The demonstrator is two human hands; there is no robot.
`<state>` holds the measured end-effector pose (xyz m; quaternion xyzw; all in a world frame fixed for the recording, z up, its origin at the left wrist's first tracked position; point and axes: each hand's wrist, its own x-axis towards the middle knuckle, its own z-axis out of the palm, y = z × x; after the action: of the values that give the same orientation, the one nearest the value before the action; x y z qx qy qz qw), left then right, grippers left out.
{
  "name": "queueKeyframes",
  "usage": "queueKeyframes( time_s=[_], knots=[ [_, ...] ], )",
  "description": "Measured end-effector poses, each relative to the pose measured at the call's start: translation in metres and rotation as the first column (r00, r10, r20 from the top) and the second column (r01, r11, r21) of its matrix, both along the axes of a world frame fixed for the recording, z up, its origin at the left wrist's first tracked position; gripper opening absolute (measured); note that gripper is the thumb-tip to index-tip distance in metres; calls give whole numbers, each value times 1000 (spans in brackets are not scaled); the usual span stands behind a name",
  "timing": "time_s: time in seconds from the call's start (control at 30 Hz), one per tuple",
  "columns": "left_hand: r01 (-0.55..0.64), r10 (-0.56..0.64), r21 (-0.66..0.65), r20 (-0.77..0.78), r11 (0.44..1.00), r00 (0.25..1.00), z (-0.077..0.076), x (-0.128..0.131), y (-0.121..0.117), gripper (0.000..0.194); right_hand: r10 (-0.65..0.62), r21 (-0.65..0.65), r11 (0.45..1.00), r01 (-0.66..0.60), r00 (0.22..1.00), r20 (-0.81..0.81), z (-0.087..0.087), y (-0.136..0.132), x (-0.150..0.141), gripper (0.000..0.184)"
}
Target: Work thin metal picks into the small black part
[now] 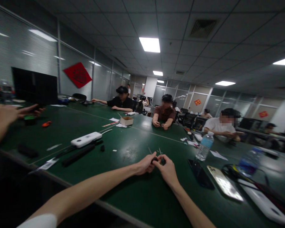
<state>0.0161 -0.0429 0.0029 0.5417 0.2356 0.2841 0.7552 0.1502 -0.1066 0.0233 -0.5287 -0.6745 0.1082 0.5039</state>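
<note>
My left hand and my right hand meet just above the green table. The fingers of both are closed. From my right hand a thin metal shaft points up, with a dark handle between the fingers, like a small screwdriver. My left hand pinches a small dark piece, whose kind I cannot make out. A second thin rod sticks up at the left fingers. The fingers partly hide both objects.
A white power strip, a long black bar and a small cardboard box lie leftward and ahead. To the right are a dark phone, a gold phone and water bottle. Another person's hand reaches in at left.
</note>
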Motion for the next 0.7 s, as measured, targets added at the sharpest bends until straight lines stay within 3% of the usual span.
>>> queueKeyframes(
  time_s=[0.43,0.7],
  knots=[
    [14,-12,36,-69,999,998,12,-3,-10,54,-48,-13,999,48,999,16,0,2,4,32],
    [0,6,75,-84,997,996,6,-1,-8,52,-85,25,996,83,991,102,-4,4,7,29]
  ],
)
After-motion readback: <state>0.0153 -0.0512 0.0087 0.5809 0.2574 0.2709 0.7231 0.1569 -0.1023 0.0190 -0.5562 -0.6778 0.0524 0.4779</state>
